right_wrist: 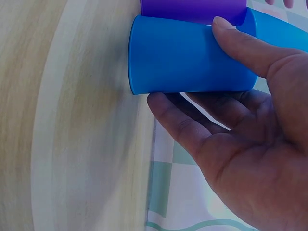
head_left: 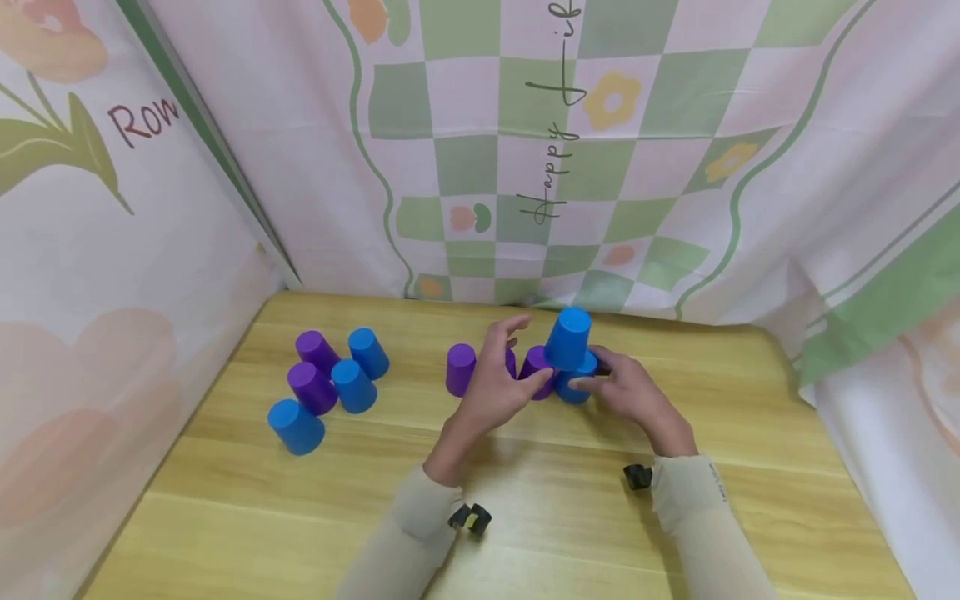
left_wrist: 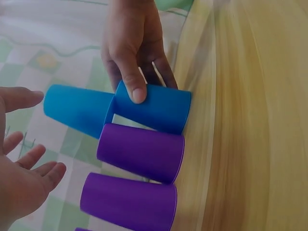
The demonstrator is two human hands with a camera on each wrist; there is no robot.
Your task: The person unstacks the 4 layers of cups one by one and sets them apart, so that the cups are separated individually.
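In the head view, an upside-down blue cup (head_left: 567, 335) stands on top of the row's right end, bridging a lower blue cup (head_left: 573, 388) and the purple cup (head_left: 536, 375) beside it. My right hand (head_left: 633, 390) holds the lower blue cup (right_wrist: 192, 57), thumb on one side and fingers on the other. My left hand (head_left: 489, 390) is spread in front of the row, its thumb close to the upper blue cup (left_wrist: 79, 108) but apart from it in the left wrist view. Another purple cup (head_left: 460, 370) forms the row's left end; one more is partly hidden behind my left hand.
To the left on the wooden table (head_left: 525, 533) stands a group of upside-down cups, among them a purple cup (head_left: 312, 387) and a blue cup (head_left: 297, 427). A patterned curtain (head_left: 465, 167) hangs along the table's back edge.
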